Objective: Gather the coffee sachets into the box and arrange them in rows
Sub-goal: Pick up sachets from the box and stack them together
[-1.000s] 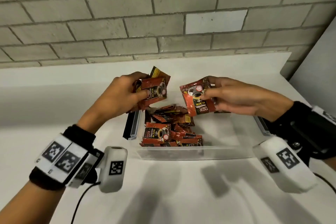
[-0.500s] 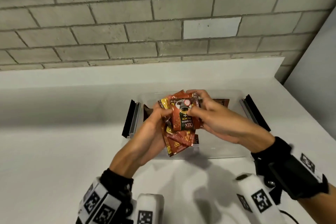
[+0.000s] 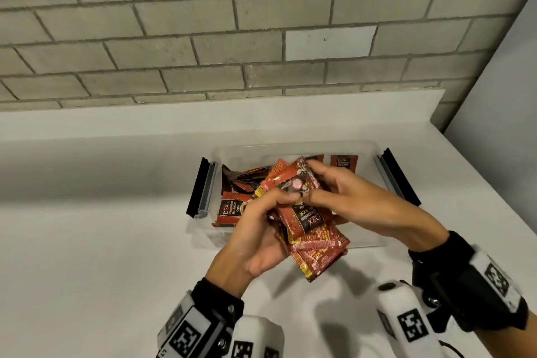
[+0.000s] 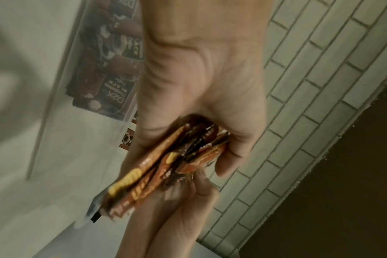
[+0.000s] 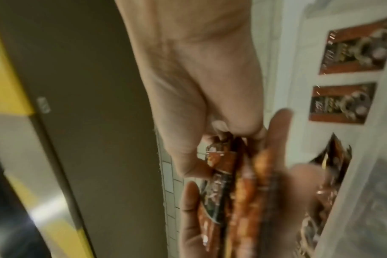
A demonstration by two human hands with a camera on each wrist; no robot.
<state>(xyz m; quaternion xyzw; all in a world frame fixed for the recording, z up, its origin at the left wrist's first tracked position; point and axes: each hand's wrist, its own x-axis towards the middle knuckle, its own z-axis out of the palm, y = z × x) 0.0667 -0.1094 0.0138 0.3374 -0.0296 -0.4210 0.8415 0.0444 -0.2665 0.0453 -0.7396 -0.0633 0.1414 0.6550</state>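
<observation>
A clear plastic box with black side latches stands on the white counter. Above its front half both hands hold one stack of red-and-black coffee sachets. My left hand grips the stack from the left, thumb on top; the stack's edges show between its thumb and fingers. My right hand pinches the top sachet at its far end, and the stack is blurred there. Loose sachets lie piled in the box's left part. Two sachets stand against the far wall, and two sachets appear side by side.
The white counter spreads left and in front of the box. A grey brick wall rises behind, and a pale panel closes off the right side.
The hands, apart a second ago with separate sachets, came together and merged them into one stack. That stack now sits lower and nearer the box's front wall.
</observation>
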